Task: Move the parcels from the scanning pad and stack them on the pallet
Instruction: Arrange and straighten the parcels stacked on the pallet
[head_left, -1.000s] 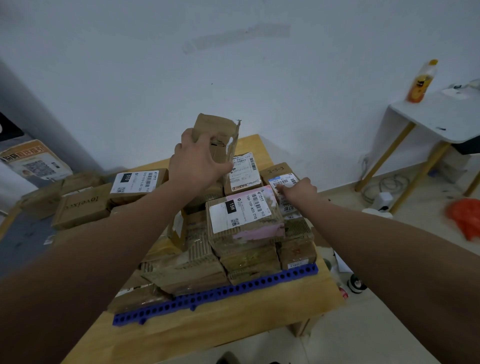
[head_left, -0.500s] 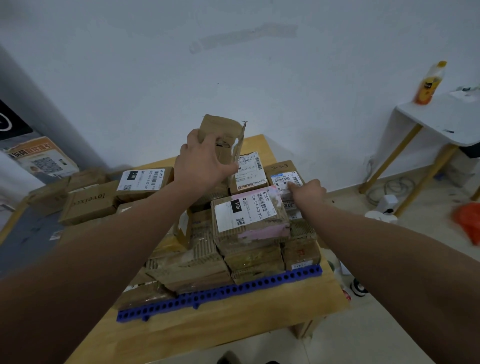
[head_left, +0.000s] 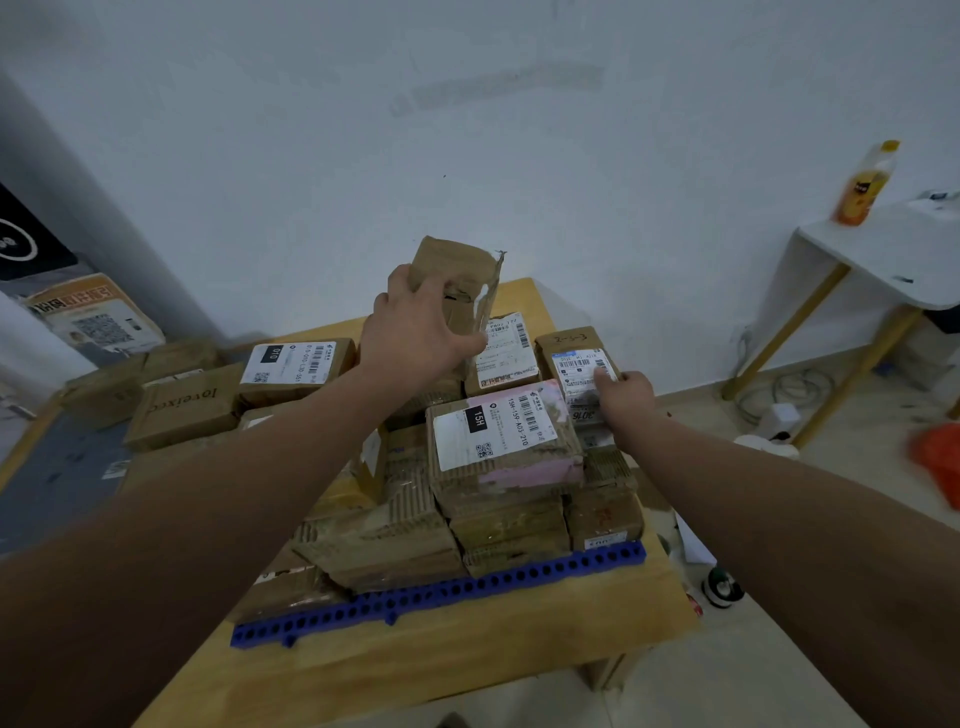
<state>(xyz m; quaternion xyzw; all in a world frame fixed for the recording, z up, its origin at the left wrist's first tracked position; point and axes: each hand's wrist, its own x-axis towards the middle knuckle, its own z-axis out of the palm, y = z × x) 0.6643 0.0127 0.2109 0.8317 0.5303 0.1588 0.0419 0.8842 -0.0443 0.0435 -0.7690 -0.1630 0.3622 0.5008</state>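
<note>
Cardboard parcels (head_left: 187, 405) lie at far left, on and beside the grey scanning pad (head_left: 57, 467), presumably awaiting transfer. Next, the left hand (head_left: 421, 332) is clamped on a torn brown parcel (head_left: 457, 270), fingers wrapped over its side, holding it upright above the stack's rear row. This orientation probably lets it drop into the gap there. Beneath, the stack sits on the blue pallet (head_left: 441, 597) on the wooden counter (head_left: 415, 665), packed tightly, likely for stability. At right, the right hand (head_left: 626, 397) sets curled fingers against a labelled parcel (head_left: 576, 358), apparently steadying that column. Pinch or mere press cannot be determined.
</note>
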